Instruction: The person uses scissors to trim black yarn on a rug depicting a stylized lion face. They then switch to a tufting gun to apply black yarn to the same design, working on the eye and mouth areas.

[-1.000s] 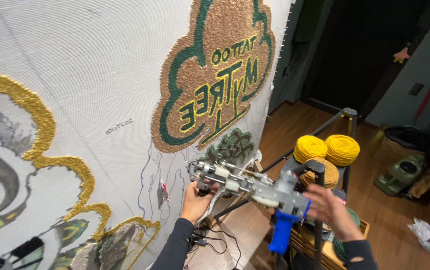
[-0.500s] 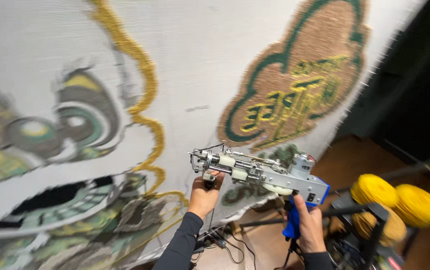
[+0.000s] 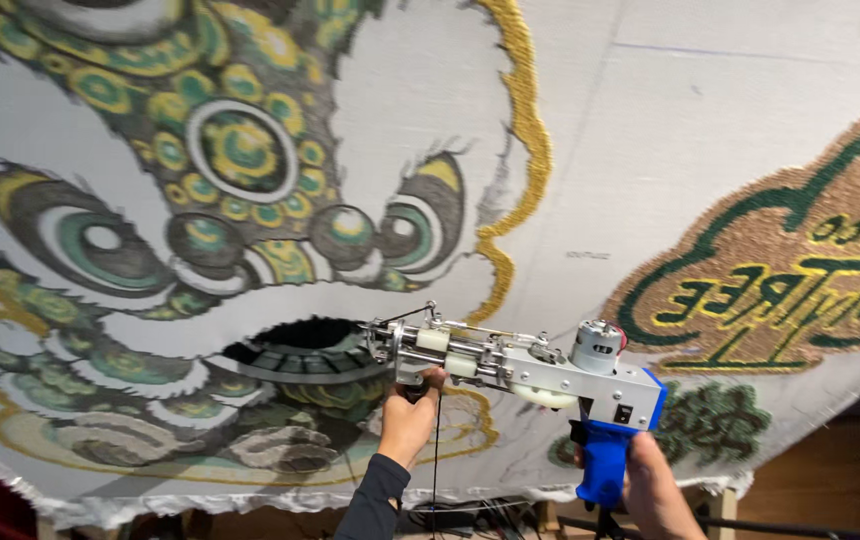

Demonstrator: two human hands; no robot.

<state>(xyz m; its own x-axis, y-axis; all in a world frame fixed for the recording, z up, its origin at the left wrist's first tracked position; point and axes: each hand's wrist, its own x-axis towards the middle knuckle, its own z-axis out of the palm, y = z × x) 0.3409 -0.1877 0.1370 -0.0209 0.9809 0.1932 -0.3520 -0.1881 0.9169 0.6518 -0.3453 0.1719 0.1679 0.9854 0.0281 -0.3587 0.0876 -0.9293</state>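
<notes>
Cloth (image 3: 650, 120), white, stretched upright, fills nearly the whole view. Its left half carries a tufted creature face (image 3: 230, 200) in green, yellow and grey, with ringed eyes and a dark open mouth; a yellow tufted outline (image 3: 520, 150) runs down beside it. At the right edge sits a brown cloud-shaped emblem (image 3: 800, 270) with green border and mirrored yellow lettering; a small green tufted patch (image 3: 715, 420) lies below it. Cloth bottom edge is frayed, with cables bunched on the floor under it.

Tufting gun (image 3: 510, 365), grey metal body with blue rear grip, is held level in front of the cloth, needle end pointing left at the creature's mouth area; contact with the cloth can't be confirmed.

Right hand (image 3: 650, 490) is wrapped around the blue pistol grip, clenched. Left hand (image 3: 408, 420), dark sleeve, grasps the front handle under the gun's nose, fingers closed on it. A thin cord hangs down just beside that wrist.
</notes>
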